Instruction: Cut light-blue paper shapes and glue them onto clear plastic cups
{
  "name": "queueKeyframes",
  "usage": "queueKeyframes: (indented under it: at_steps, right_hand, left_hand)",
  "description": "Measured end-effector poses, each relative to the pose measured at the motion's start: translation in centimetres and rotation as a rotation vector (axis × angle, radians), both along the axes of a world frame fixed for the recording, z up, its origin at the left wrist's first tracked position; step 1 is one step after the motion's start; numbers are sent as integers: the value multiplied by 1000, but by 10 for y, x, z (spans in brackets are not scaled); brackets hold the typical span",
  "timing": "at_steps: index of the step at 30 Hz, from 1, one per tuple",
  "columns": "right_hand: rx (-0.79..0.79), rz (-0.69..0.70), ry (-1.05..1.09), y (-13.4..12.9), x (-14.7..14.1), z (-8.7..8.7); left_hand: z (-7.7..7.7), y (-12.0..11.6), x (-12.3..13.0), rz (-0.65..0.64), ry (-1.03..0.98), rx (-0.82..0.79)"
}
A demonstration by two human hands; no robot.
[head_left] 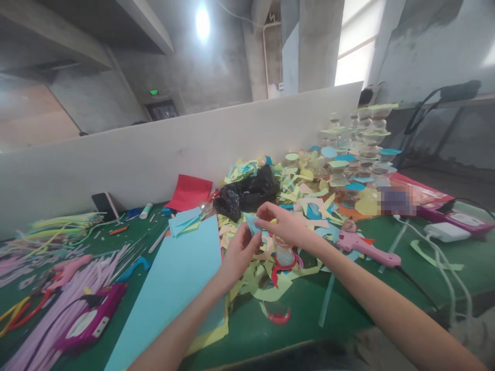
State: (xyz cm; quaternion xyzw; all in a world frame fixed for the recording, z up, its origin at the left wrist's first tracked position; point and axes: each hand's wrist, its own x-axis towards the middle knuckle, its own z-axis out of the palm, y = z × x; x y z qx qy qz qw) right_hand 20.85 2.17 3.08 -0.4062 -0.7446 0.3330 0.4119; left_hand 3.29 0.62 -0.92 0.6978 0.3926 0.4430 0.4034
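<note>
A small piece of light blue paper (252,222) is held up between both my hands over the middle of the table. My left hand (240,250) pinches it from the left and below. From the right, my right hand (284,225) grips its other edge with thumb and fingers. Just under my right hand stands a clear plastic cup (285,255) with a red rim at its base. A second clear cup (277,312) with red in it lies nearer the front edge. Paper scraps (270,288) surround the cups.
Large blue sheets (170,304) lie left of my hands, with a red sheet (191,192) behind. A pink glue gun (369,249) rests at right, near stacked cups (371,139). A black plastic bag (249,190) sits among scraps. Lilac strips (73,309) and scissors (67,273) are at left.
</note>
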Motion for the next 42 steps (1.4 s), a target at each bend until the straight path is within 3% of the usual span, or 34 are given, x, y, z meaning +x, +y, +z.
queueKeyframes:
  at_steps: [12,29,42]
  right_hand:
    - [-32,32,-54,-6,1,7]
    - [-28,48,-58,-3,1,4]
    - [-23,12,-25,-2,2,5]
  left_hand:
    - [-2,-2,1,32,67,9]
    - [-11,1,2,25,59,-15]
    - [-5,-1,-1,-10,184,35]
